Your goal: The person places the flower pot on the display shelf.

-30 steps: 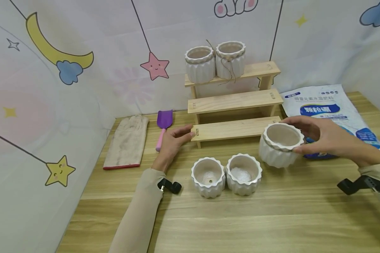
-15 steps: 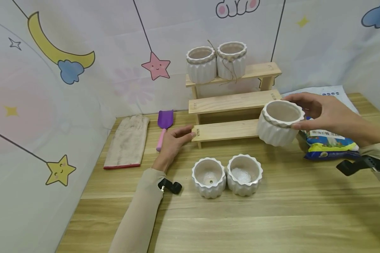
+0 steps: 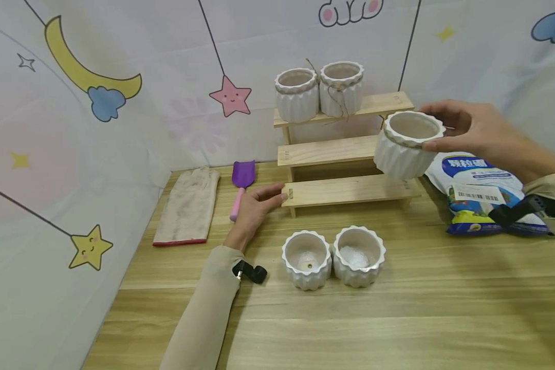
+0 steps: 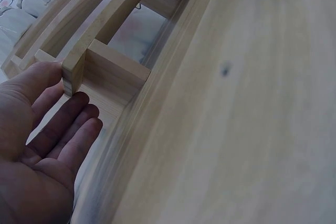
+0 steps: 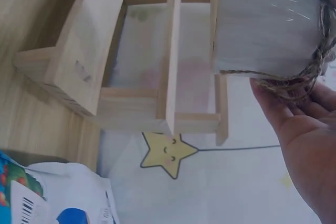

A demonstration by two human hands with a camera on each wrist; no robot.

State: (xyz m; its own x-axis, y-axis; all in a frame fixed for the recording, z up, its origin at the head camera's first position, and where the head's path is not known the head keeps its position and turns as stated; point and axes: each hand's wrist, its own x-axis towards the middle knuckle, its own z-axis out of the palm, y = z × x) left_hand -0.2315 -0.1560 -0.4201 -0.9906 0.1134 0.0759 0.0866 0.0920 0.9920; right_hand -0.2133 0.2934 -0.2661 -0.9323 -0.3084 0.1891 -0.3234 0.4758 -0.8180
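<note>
My right hand [image 3: 483,131] grips a white fluted flower pot [image 3: 400,154] by its rim and holds it up at the right of a three-step wooden plant stand [image 3: 337,190], overlapping the middle step in the head view. Twine [image 5: 310,74] runs round the pot's neck in the right wrist view. With thumb and fingers, my left hand [image 3: 256,208] holds the left end of the lowest step [image 4: 76,66]. On the top step are two more twine-tied pots [image 3: 297,103] [image 3: 342,95], side by side.
Two shorter scalloped white pots [image 3: 307,280] [image 3: 358,277] stand together on the wooden table [image 3: 333,329]. Left of the stand lie a purple scoop [image 3: 243,174] with a pink handle and a beige work glove [image 3: 187,208]. A fertiliser bag [image 3: 495,205] lies at the right.
My right hand has raised the pot from near the table, past the lowest step, to about the height of the upper steps. The left hand has stayed at the stand's end.
</note>
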